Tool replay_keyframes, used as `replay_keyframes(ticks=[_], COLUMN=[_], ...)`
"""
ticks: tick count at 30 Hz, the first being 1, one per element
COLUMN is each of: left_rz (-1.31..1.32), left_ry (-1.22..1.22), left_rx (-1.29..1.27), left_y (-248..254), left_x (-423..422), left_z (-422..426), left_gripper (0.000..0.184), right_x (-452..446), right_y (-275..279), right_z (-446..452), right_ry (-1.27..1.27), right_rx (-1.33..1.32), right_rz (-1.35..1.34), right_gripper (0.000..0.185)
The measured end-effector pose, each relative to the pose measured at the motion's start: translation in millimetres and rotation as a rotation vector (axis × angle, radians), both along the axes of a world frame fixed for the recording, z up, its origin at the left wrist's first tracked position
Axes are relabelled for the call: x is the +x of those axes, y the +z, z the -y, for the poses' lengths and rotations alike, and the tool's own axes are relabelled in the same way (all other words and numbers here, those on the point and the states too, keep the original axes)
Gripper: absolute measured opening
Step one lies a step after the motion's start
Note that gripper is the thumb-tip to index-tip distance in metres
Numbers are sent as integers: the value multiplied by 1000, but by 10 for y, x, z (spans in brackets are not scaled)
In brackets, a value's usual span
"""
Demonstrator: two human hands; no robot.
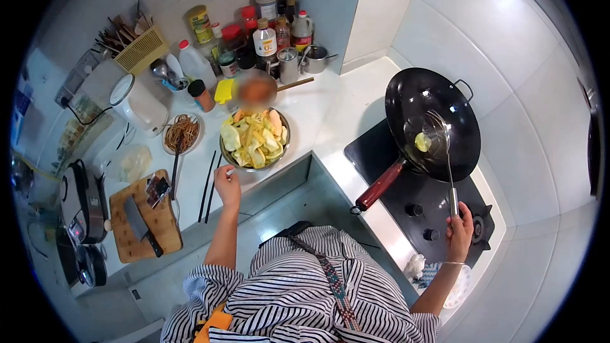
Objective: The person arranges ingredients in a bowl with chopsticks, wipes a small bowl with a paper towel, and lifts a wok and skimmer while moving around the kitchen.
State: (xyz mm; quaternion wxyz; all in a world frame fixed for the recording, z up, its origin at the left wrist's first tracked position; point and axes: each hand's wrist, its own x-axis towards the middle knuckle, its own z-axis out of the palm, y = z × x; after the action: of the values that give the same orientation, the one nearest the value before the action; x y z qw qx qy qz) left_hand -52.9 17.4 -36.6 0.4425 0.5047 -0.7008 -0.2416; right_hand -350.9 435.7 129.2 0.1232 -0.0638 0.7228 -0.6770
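Observation:
My right hand [459, 225] is closed around the handle of a long metal slotted skimmer [452, 178]. Its head rests inside a black wok [406, 92], next to a small yellow-green piece of food [422, 142]. The wok sits tilted on the stove, its red handle [381, 185] pointing towards me. Over the counter edge, my left hand [227, 185] has its fingers curled in; whether anything is inside them is hidden. Just beyond it stands a metal bowl [254, 168] of cut cabbage-like vegetables [253, 140]. A pair of black chopsticks [206, 187] lies to its left.
A cleaver [138, 221] lies on a wooden cutting board [121, 248] at left, near a rice cooker [82, 200]. A kettle [140, 105] and several seasoning bottles [265, 41] line the wall. The black stove [438, 216] has a burner [480, 228] beside my right hand.

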Motion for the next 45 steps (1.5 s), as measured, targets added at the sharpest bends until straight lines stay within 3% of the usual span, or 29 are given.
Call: replay_keyframes(ticks=[18,24,45], left_rz=[-52,-37,-6], left_ry=[-60,-70,-69], left_rx=[0,34,80], left_y=[-266,-173,-45], left_x=[37,15,-3], left_z=[68,40,4], left_gripper=[22,21,20], right_x=[-36,-120,-381], right_y=[2,-111,-198], right_z=[-16,-22,125], right_ry=[-14,-36,-94], right_rx=[37,34,-30], right_rz=[14,-92,52], right_gripper=[34,31,29])
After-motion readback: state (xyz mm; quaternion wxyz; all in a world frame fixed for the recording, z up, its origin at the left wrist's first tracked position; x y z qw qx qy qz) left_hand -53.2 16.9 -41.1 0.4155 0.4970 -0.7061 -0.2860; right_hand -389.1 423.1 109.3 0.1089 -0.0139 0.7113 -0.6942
